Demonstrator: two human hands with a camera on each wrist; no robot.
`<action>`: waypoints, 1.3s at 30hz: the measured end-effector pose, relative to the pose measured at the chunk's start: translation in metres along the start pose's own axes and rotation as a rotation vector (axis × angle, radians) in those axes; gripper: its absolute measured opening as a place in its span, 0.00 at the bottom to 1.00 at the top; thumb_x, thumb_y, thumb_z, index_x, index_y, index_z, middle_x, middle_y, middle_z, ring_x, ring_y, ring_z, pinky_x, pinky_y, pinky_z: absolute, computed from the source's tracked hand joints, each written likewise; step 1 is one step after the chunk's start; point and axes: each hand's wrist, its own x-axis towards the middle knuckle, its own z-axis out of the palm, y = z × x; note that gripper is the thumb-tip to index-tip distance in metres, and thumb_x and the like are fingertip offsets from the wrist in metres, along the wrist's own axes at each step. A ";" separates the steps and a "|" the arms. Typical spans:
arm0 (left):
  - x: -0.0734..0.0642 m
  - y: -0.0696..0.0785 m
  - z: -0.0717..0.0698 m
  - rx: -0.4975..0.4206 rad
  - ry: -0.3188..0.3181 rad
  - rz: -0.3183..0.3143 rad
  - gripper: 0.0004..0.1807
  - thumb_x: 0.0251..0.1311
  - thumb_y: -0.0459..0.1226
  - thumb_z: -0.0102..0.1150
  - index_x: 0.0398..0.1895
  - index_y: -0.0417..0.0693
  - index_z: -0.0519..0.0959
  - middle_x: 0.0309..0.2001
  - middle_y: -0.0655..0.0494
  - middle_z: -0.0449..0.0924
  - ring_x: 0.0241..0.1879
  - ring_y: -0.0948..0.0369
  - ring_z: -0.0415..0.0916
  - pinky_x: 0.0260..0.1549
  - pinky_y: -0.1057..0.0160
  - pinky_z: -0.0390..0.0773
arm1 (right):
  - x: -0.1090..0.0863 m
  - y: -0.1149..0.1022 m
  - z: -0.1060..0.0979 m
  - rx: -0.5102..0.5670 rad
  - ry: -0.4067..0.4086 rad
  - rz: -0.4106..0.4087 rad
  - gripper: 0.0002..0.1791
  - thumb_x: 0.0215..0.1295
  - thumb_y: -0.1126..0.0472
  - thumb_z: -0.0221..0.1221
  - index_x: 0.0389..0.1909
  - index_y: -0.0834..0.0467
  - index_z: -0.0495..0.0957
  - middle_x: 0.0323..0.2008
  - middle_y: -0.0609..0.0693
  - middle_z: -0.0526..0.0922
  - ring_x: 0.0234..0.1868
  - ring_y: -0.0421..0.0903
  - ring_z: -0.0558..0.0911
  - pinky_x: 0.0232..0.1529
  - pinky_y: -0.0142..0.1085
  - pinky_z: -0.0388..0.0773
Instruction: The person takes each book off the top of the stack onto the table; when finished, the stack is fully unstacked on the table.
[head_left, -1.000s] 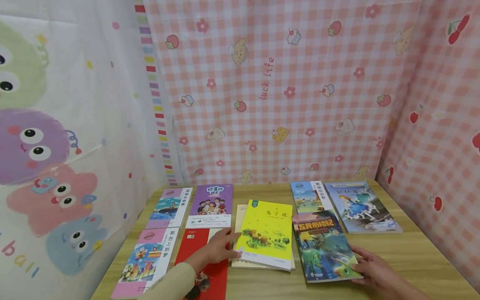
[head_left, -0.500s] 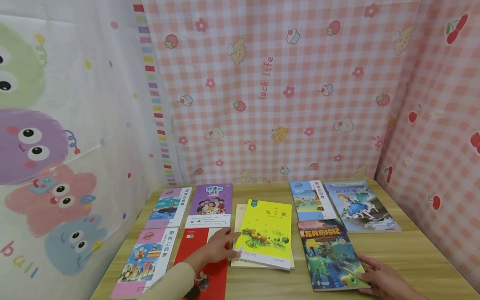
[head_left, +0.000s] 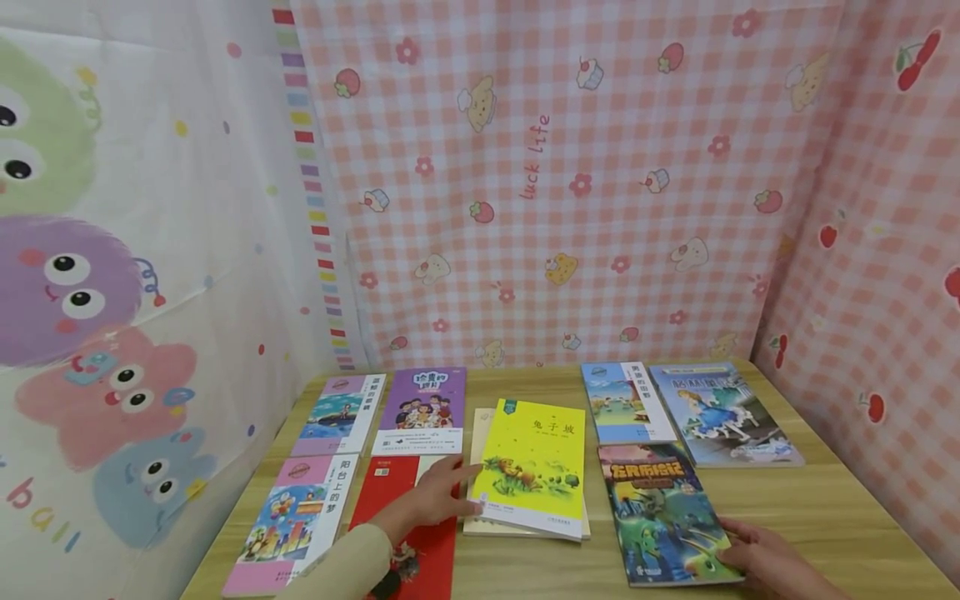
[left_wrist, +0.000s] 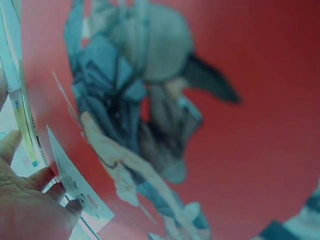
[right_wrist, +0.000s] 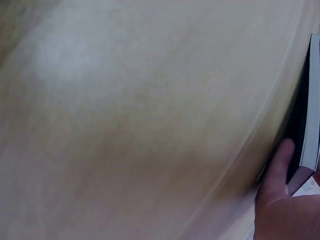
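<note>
My right hand pinches the lower right corner of a dinosaur-covered book, which lies on the table front right of centre. In the right wrist view, a finger lies against the dark cover of that book, by its page edge. My left hand reaches over a red book, its fingers spread and the tips at the left edge of a yellow book. Under the yellow one, a cream book sticks out. In the left wrist view, the left hand is beside the red cover.
Two pink-edged books and a purple book lie on the left. Behind the dinosaur book are a blue-and-white book and a pale blue book. Patterned cloths hang around the wooden table.
My right hand has drawn the dinosaur book toward me and slightly right, out from over the blue-and-white book's lower edge. My left hand stays in place.
</note>
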 end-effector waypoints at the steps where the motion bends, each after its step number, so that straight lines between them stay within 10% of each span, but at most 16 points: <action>1: 0.000 0.000 0.000 -0.001 0.001 -0.001 0.39 0.55 0.49 0.71 0.72 0.61 0.69 0.74 0.43 0.55 0.71 0.42 0.51 0.66 0.36 0.57 | 0.000 -0.001 0.001 -0.040 0.030 0.004 0.36 0.71 0.67 0.52 0.70 0.81 0.47 0.57 0.71 0.73 0.52 0.58 0.78 0.52 0.55 0.76; 10: 0.001 -0.001 0.001 0.003 -0.002 0.013 0.39 0.56 0.49 0.71 0.72 0.59 0.69 0.74 0.43 0.55 0.71 0.42 0.51 0.66 0.36 0.57 | -0.002 -0.020 0.000 -0.447 0.222 -0.081 0.47 0.70 0.43 0.56 0.68 0.79 0.54 0.63 0.80 0.62 0.59 0.73 0.68 0.53 0.59 0.74; 29: 0.001 -0.003 0.001 -0.006 0.016 0.037 0.40 0.55 0.49 0.71 0.72 0.53 0.68 0.73 0.42 0.56 0.71 0.42 0.51 0.67 0.37 0.57 | 0.032 -0.067 0.094 -0.008 0.106 -0.216 0.33 0.74 0.62 0.53 0.72 0.75 0.53 0.69 0.75 0.57 0.66 0.69 0.66 0.60 0.53 0.73; 39: -0.003 -0.004 -0.002 -0.017 -0.002 0.076 0.37 0.60 0.46 0.67 0.72 0.50 0.68 0.74 0.40 0.54 0.72 0.42 0.50 0.67 0.38 0.57 | 0.054 -0.070 0.142 0.008 0.114 -0.195 0.36 0.70 0.62 0.56 0.71 0.75 0.54 0.66 0.76 0.62 0.63 0.68 0.70 0.56 0.52 0.76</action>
